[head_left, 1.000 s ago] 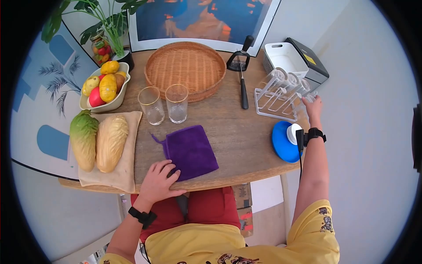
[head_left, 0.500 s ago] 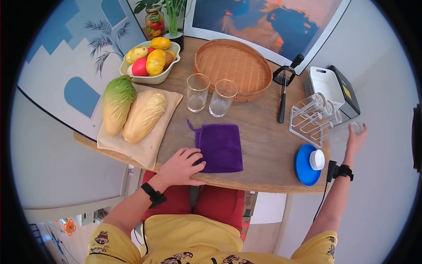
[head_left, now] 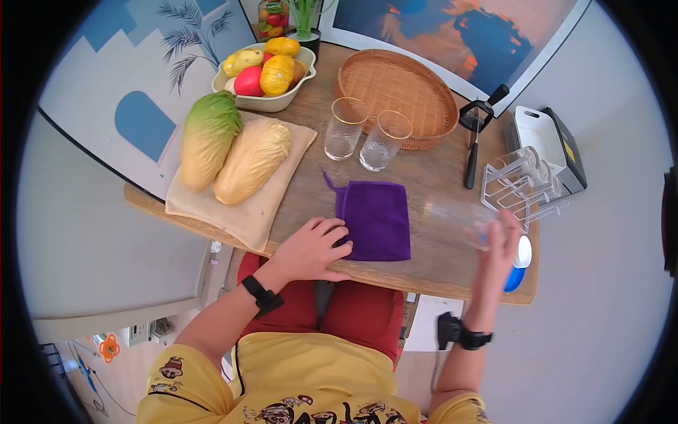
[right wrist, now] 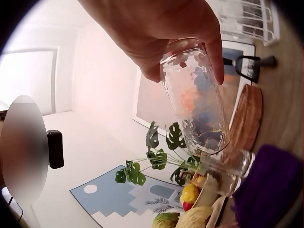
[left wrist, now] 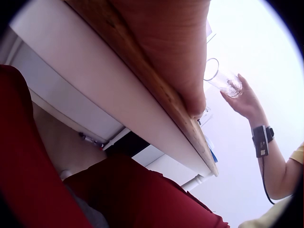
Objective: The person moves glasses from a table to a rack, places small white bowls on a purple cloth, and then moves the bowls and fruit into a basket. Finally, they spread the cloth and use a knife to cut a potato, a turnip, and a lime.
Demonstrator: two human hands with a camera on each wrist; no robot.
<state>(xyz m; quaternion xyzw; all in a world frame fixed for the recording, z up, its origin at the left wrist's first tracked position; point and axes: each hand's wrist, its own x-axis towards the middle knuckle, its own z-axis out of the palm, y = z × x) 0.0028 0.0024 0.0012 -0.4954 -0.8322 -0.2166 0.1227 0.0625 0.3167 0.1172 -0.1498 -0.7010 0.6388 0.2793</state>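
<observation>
My right hand (head_left: 496, 249) grips a clear drinking glass (head_left: 452, 213) around its base. The glass lies tilted in the air over the table's right half, its gold rim pointing left and away from the hand. In the right wrist view the textured glass (right wrist: 192, 95) sits between thumb and fingers, with nothing inside. My left hand (head_left: 311, 249) rests at the table's front edge, fingertips on the left side of a purple cloth (head_left: 378, 220) with a cord at its corner. Two gold-rimmed glasses, a left one (head_left: 345, 132) and a right one (head_left: 383, 143), stand upright beyond the cloth.
At the right, a white rack (head_left: 522, 198) holds more glasses, near a white basket (head_left: 537, 131). White cups (head_left: 522, 251) sit on a blue plate (head_left: 514, 280). A wicker tray (head_left: 402, 88), black-handled knife (head_left: 472, 166), cabbages (head_left: 253, 161) and fruit bowl (head_left: 265, 104) occupy the back and left.
My right hand has lifted the glass away from the rack and swung it left over the table. The left hand stays by the purple cloth. The head view has shifted.
</observation>
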